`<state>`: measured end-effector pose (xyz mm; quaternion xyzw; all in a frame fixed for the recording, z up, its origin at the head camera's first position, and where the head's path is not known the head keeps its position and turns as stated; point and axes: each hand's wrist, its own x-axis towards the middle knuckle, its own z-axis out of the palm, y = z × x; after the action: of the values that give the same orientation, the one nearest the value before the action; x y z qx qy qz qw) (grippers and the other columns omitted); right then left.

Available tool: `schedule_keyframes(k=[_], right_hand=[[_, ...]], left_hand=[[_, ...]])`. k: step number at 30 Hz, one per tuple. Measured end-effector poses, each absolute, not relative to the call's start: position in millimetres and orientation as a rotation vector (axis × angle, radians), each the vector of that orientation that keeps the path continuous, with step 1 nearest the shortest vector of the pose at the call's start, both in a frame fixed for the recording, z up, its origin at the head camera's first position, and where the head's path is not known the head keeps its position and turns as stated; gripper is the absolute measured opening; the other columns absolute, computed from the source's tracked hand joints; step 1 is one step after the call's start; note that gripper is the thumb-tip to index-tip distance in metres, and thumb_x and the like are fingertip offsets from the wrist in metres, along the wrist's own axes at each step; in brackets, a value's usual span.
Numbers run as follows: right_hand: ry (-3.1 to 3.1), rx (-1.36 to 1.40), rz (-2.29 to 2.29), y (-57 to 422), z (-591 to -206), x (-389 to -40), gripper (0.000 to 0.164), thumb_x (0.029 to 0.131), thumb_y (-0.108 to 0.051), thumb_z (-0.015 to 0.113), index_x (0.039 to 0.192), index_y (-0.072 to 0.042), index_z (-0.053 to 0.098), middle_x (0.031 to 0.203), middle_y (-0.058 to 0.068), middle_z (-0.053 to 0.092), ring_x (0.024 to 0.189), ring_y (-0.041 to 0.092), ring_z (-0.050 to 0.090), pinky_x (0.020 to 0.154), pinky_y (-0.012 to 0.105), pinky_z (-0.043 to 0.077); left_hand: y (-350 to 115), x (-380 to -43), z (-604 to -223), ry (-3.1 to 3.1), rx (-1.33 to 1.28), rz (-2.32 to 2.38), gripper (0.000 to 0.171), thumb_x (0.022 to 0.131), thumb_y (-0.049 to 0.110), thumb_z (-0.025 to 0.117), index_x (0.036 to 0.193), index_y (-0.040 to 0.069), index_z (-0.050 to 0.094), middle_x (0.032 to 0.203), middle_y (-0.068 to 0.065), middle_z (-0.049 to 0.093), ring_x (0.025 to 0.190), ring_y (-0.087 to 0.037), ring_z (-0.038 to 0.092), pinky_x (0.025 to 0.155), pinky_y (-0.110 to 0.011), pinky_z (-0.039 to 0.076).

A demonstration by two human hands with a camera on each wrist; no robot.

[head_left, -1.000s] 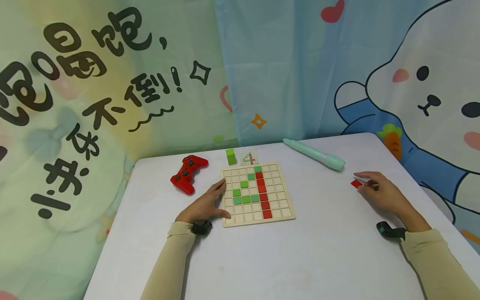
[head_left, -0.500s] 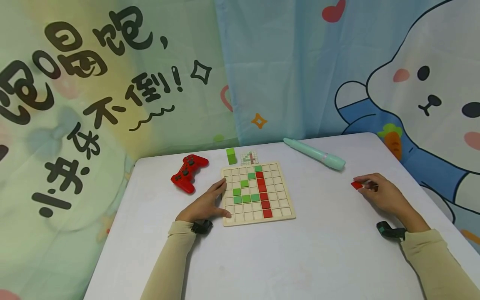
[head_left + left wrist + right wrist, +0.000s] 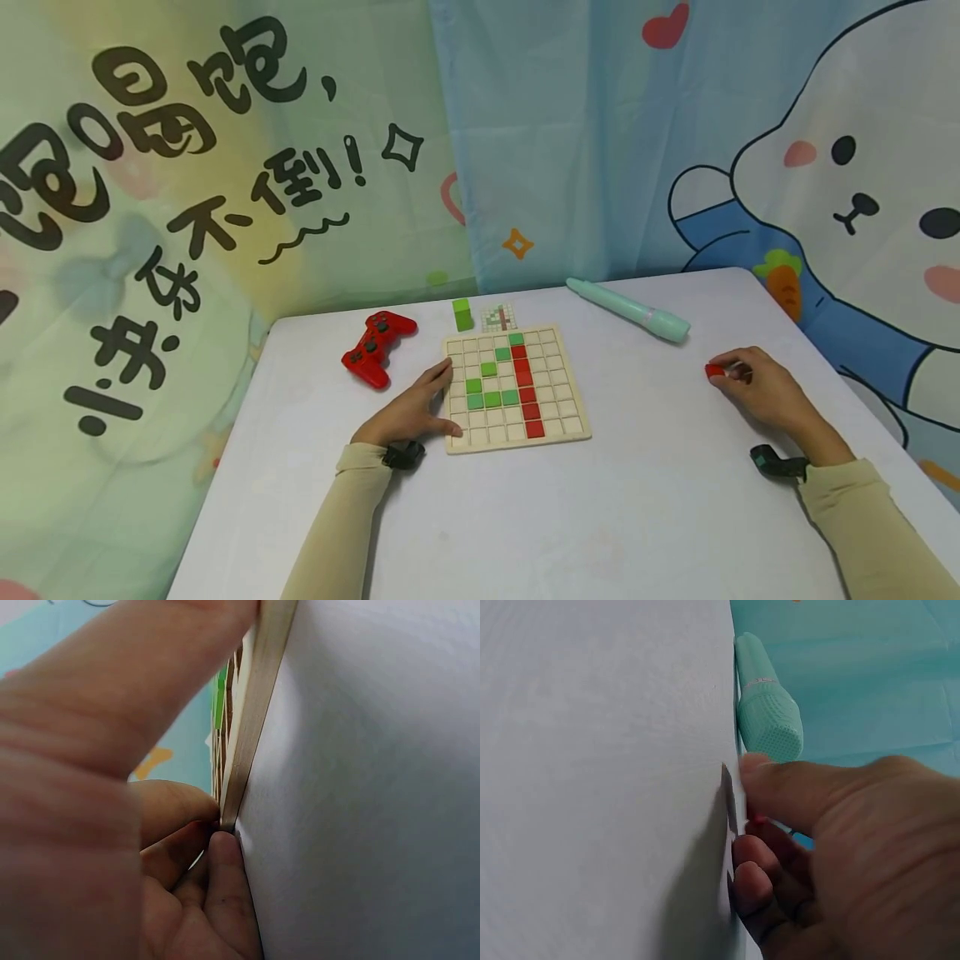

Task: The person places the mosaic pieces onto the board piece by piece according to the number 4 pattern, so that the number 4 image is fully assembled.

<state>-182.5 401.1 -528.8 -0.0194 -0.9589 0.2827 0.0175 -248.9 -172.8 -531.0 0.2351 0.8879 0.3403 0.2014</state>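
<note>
My right hand is at the right side of the table and pinches a small red square tile between thumb and fingertips, close over the white surface. In the right wrist view only a sliver of the red tile shows behind the thumb. A square wooden grid board lies in the middle, with green tiles and a column of red tiles in its cells. Along the board's left side rests my left hand, thumb at the near corner and fingertips against the edge.
A red game controller lies left of the board. Behind the board are a green block stack and a small card with a grid pattern. A mint-green tube-shaped thing lies at the back right, before a printed curtain.
My right index finger has come down from a raised position onto the red tile, now pinched against the thumb. The left hand and the board have stayed in place.
</note>
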Motion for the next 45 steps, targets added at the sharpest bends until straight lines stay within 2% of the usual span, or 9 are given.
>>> schedule_keyframes(k=[3, 6, 9, 11, 13, 19, 27, 36, 45], right_hand=[[-2.96, -0.113, 0.896, 397.4, -527.9, -180.8, 0.044, 0.106, -0.026, 0.068, 0.136, 0.005, 0.058, 0.123, 0.028, 0.058, 0.108, 0.045, 0.057, 0.09, 0.059, 0.056], [-2.943, -0.104, 0.885, 393.0, -524.5, -181.0, 0.044, 0.105, -0.025, 0.07, 0.136, 0.005, 0.058, 0.124, 0.028, 0.057, 0.108, 0.044, 0.058, 0.089, 0.058, 0.058], [-2.92, -0.04, 0.874, 387.1, -519.3, -182.8, 0.04, 0.102, -0.018, 0.073, 0.133, 0.005, 0.061, 0.123, 0.028, 0.057, 0.105, 0.042, 0.059, 0.083, 0.031, 0.06], [-2.909, 0.03, 0.87, 381.9, -515.1, -184.0, 0.037, 0.1, -0.012, 0.075, 0.132, 0.004, 0.063, 0.124, 0.027, 0.057, 0.103, 0.041, 0.061, 0.076, 0.014, 0.053], [-2.908, 0.107, 0.867, 374.9, -510.7, -184.9, 0.035, 0.099, -0.008, 0.075, 0.131, 0.002, 0.066, 0.124, 0.026, 0.058, 0.103, 0.04, 0.063, 0.073, 0.005, 0.046], [-2.913, 0.32, 0.842, 342.5, -492.6, -185.0, 0.033, 0.097, -0.005, 0.075, 0.129, -0.003, 0.07, 0.117, 0.019, 0.06, 0.096, 0.029, 0.063, 0.075, 0.017, 0.054], [-2.944, 0.552, 0.85, 287.1, -473.6, -190.9, 0.03, 0.094, -0.01, 0.081, 0.123, -0.007, 0.074, 0.11, 0.008, 0.066, 0.091, 0.014, 0.058, 0.07, 0.02, 0.052], [-3.028, 0.783, 0.847, 236.7, -469.9, -212.4, 0.024, 0.096, -0.018, 0.08, 0.119, -0.012, 0.077, 0.11, 0.001, 0.065, 0.086, 0.008, 0.055, 0.071, 0.021, 0.051], [-3.101, 0.884, 0.889, 194.7, -485.7, -234.4, 0.024, 0.095, -0.022, 0.082, 0.115, -0.011, 0.076, 0.115, 0.003, 0.065, 0.091, 0.011, 0.058, 0.078, 0.025, 0.053]], left_hand=[[-173.2, -247.3, -531.3, 2.48, 0.654, 0.947, 0.115, 0.083, 0.038, 0.093, 0.171, 0.014, 0.022, 0.182, 0.001, 0.011, 0.169, -0.029, 0.015, 0.133, -0.052, 0.031], [-173.6, -246.5, -531.4, 2.48, 0.653, 0.946, 0.115, 0.084, 0.037, 0.092, 0.171, 0.014, 0.022, 0.182, 0.002, 0.011, 0.169, -0.028, 0.015, 0.133, -0.052, 0.03], [-173.7, -246.3, -531.4, 2.484, 0.649, 0.943, 0.114, 0.084, 0.037, 0.092, 0.171, 0.015, 0.022, 0.182, 0.002, 0.011, 0.169, -0.028, 0.015, 0.133, -0.051, 0.031], [-173.7, -246.3, -531.0, 2.486, 0.643, 0.936, 0.115, 0.084, 0.037, 0.092, 0.171, 0.016, 0.021, 0.182, 0.004, 0.01, 0.169, -0.026, 0.015, 0.134, -0.05, 0.03], [-173.7, -246.1, -530.7, 2.487, 0.641, 0.933, 0.115, 0.084, 0.037, 0.092, 0.171, 0.016, 0.021, 0.182, 0.004, 0.01, 0.169, -0.025, 0.015, 0.134, -0.049, 0.03], [-173.6, -246.0, -532.4, 2.483, 0.65, 0.937, 0.115, 0.084, 0.037, 0.092, 0.171, 0.017, 0.021, 0.182, 0.005, 0.01, 0.17, -0.025, 0.014, 0.134, -0.049, 0.03], [-173.0, -246.8, -532.0, 2.498, 0.644, 0.916, 0.115, 0.084, 0.037, 0.092, 0.171, 0.017, 0.022, 0.182, 0.005, 0.011, 0.169, -0.025, 0.015, 0.134, -0.048, 0.031], [-171.1, -247.6, -528.0, 2.485, 0.649, 0.94, 0.115, 0.084, 0.037, 0.092, 0.171, 0.014, 0.022, 0.182, 0.002, 0.011, 0.169, -0.027, 0.014, 0.134, -0.051, 0.029], [-172.8, -247.6, -527.7, 2.483, 0.66, 0.933, 0.117, 0.083, 0.039, 0.092, 0.171, 0.013, 0.02, 0.183, 0.001, 0.009, 0.17, -0.027, 0.01, 0.135, -0.051, 0.027]])
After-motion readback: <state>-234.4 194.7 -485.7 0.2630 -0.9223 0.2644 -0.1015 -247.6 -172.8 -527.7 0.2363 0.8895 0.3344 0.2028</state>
